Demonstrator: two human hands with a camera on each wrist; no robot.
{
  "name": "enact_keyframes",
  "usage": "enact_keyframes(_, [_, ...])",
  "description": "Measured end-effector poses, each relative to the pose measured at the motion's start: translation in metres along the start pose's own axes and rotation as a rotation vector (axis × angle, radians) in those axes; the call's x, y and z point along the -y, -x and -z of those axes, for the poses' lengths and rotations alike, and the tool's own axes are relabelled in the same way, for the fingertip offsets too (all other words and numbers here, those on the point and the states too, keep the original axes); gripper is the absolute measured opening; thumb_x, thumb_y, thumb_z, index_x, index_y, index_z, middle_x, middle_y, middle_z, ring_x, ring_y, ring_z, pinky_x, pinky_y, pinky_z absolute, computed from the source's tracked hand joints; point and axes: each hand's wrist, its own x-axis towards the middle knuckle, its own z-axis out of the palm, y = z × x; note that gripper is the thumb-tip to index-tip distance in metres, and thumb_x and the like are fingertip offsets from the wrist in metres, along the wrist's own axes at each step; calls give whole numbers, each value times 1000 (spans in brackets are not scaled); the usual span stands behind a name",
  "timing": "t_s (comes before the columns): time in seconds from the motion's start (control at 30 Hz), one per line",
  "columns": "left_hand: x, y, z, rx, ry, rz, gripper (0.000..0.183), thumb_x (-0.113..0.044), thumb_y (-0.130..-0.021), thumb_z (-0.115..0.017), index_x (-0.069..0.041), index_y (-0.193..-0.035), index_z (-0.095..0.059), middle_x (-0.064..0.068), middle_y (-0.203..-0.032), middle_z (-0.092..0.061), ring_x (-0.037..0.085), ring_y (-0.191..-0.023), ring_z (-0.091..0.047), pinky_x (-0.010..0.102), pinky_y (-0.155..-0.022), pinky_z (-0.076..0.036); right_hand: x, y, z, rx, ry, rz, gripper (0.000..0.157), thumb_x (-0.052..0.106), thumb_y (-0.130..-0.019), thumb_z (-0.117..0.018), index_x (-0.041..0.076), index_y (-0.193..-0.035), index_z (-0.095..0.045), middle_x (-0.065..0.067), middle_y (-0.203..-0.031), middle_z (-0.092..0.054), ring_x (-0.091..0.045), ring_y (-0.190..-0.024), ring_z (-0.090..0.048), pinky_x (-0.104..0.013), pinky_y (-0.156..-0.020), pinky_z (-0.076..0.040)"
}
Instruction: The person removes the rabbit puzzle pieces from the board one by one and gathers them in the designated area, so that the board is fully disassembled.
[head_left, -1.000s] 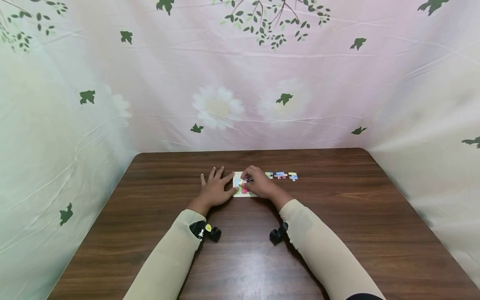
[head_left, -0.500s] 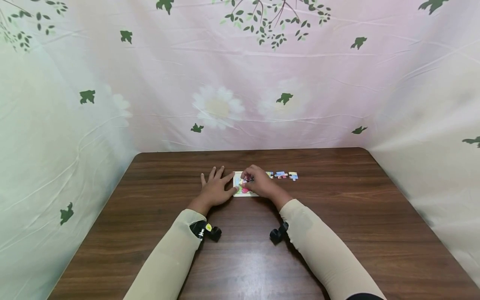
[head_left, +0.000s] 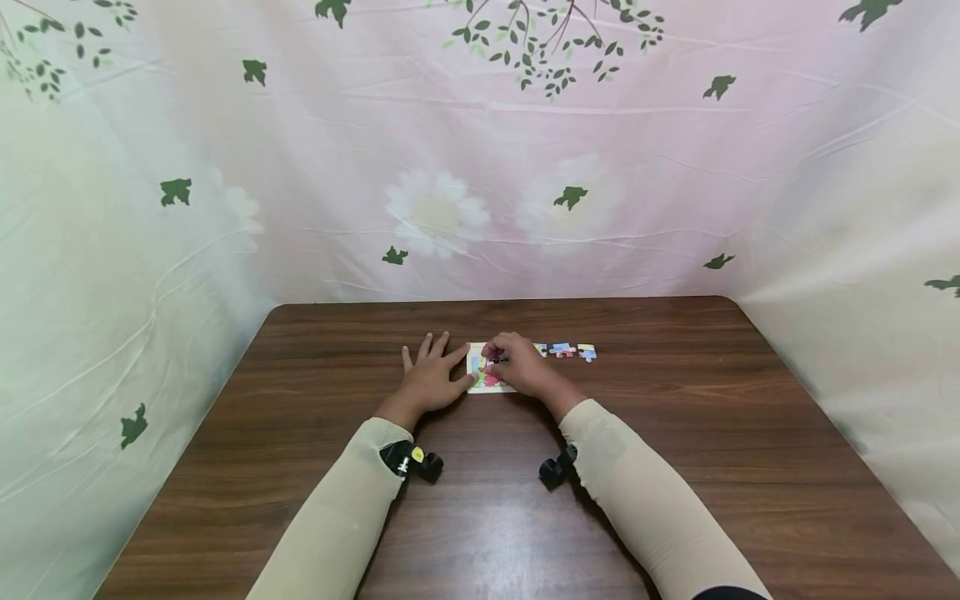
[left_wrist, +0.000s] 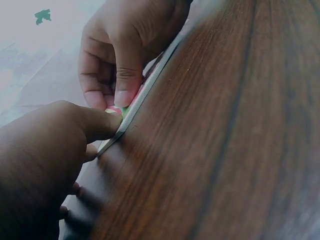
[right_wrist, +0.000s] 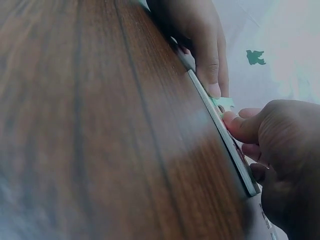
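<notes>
A small jigsaw puzzle board (head_left: 472, 385) with a pale border lies flat at the far middle of the table, bearing a colourful picture. My left hand (head_left: 430, 383) rests at its left side, fingers spread on the tabletop and thumb on the board's edge. Over the board, my right hand (head_left: 522, 365) has curled fingers and pinches a puzzle piece, mostly hidden by the fingers. In the right wrist view a green puzzle piece (right_wrist: 224, 103) shows between the two thumbs, slightly raised from the board. My right palm covers the board's right part.
To the right of the board lie loose puzzle pieces in a row: one partly behind the right hand (head_left: 541, 350), a middle piece (head_left: 561, 350) and an outer piece (head_left: 587, 352). A floral cloth (head_left: 480, 275) hangs behind the brown wooden table (head_left: 480, 517).
Both hands stay in nearly the same place. The right fingertips shift very slightly over the board; the loose pieces have not moved.
</notes>
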Motion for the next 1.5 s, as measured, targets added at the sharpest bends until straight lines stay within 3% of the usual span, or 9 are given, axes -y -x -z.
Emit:
enact_keyframes(0.33, [1, -1, 0, 9, -1, -3, 73, -64, -107, -55, -34, -171, -39, 13, -185, -18, 44, -172, -5, 82, -129, 4, -1, 2, 2, 3, 5, 22, 13, 3, -104, -72, 7, -114, -79, -9, -116, -74, -26, -112, -65, -43, -95, -59])
enact_keyframes(0.6, [2, -1, -2, 16, 19, -3, 73, -65, -107, -54, -34, -172, -38, 12, -185, -17, 44, -173, -4, 81, -130, 6, 0, 4, 5, 12, 19, -2, 15, 5, -108, -66, 10, -119, -75, -9, -125, -69, -29, -124, -62, -49, -104, -57])
enact_keyframes(0.8, [0, -2, -3, 12, 31, -7, 73, -65, -107, -54, -34, -172, -37, 12, -185, -17, 43, -173, -3, 80, -130, 7, -7, 11, 17, -23, 29, 34, 15, 7, -109, -66, 10, -122, -72, -9, -132, -68, -32, -134, -55, -58, -115, -49])
enact_keyframes(1.0, [1, 1, 0, 0, 24, -10, 73, -64, -108, -54, -33, -172, -38, 12, -185, -18, 43, -173, -5, 80, -130, 5, -19, 19, 28, -70, 31, 61, 14, 6, -107, -68, 9, -120, -73, -12, -135, -66, -37, -135, -54, -62, -113, -48])
enact_keyframes(1.2, [2, 2, 0, -15, 26, -19, 72, -63, -108, -55, -33, -172, -39, 13, -184, -19, 44, -173, -6, 81, -130, 5, -32, 29, 40, -105, 26, 26, 16, 6, -108, -67, 10, -122, -74, -13, -141, -61, -38, -136, -49, -62, -108, -47])
enact_keyframes(1.4, [3, 1, -3, -6, 27, -16, 73, -65, -108, -54, -34, -172, -36, 12, -185, -17, 42, -173, -4, 80, -130, 6, -43, 38, 55, -156, 7, 5, 15, 3, -105, -70, 8, -118, -76, -15, -141, -55, -43, -142, -39, -70, -116, -31])
enact_keyframes(1.5, [2, 0, -3, -5, 27, -16, 74, -65, -107, -54, -35, -172, -36, 12, -185, -17, 42, -173, -4, 80, -130, 7, -49, 43, 62, -176, 6, -6, 14, 2, -104, -70, 6, -116, -76, -17, -141, -55, -45, -144, -38, -70, -115, -33])
